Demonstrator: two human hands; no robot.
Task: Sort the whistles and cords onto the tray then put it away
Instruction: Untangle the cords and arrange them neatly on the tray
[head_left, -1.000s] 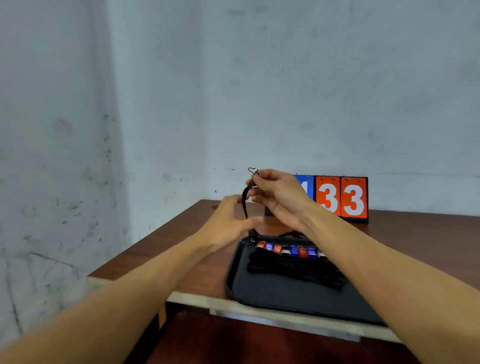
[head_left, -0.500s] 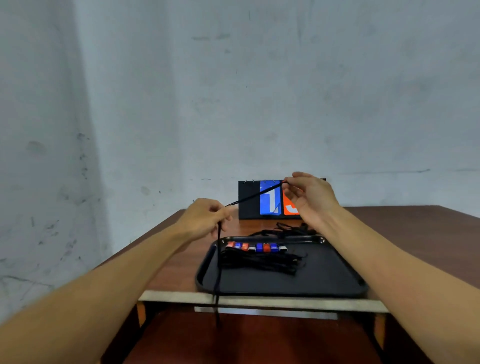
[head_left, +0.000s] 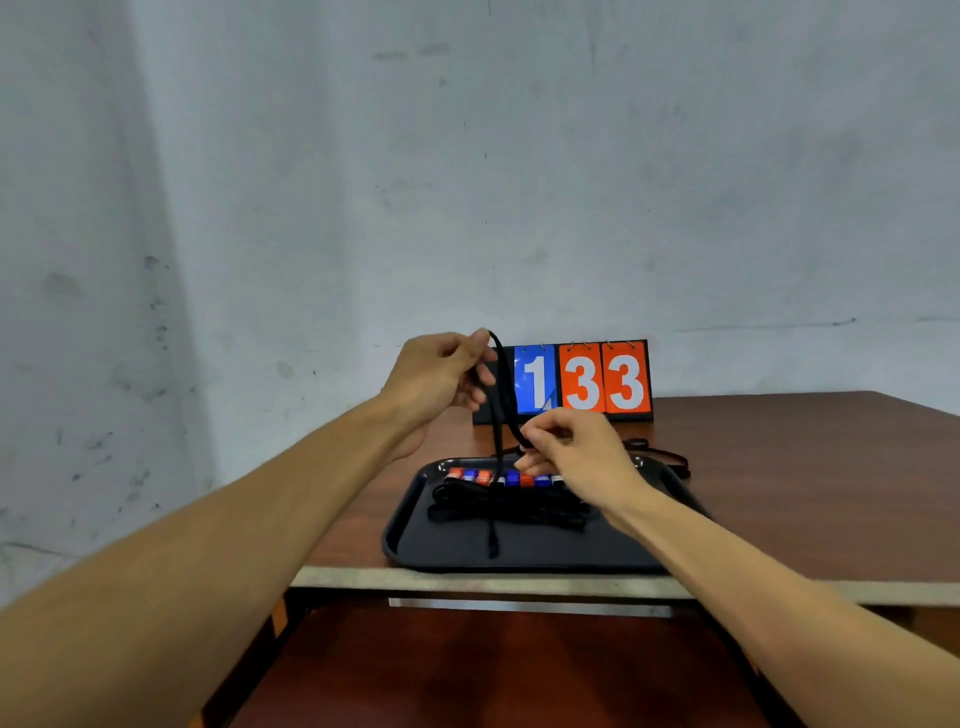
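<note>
A bare, plain room, more like a makeshift recording or test space than a home: scuffed, stained whitewashed walls (head_left: 260, 234), one brown wooden table (head_left: 805, 483) in the corner, and a flip-number scoreboard (head_left: 582, 382) reading 1, 3, 3.

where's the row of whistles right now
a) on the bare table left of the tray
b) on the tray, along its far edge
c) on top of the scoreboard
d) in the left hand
b: the whistles sit in a line on the tray near its far rim, just behind the bundled cords.
</note>
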